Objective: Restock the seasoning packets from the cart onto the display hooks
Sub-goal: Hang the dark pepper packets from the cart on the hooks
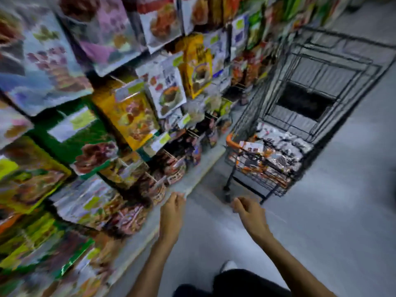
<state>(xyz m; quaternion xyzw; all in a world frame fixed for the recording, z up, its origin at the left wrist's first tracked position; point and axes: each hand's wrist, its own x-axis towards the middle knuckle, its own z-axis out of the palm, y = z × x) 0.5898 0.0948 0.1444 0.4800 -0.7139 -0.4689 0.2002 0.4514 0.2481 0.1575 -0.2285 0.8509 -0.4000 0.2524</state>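
Fingers (176,198) loosely curled, left hand (171,209) and right hand (248,211) both apparently empty through the blur. Seasoning packets (276,151) heaped in cart (321,67) basket just ahead. Probably light, crinkly, slippery: best pinched at the top seam. Display hooks (211,115) off left.

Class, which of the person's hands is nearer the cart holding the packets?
Right. The right hand sits just below the near end of the cart, apart from it; the left hand is farther left, beside the bottom shelf edge.
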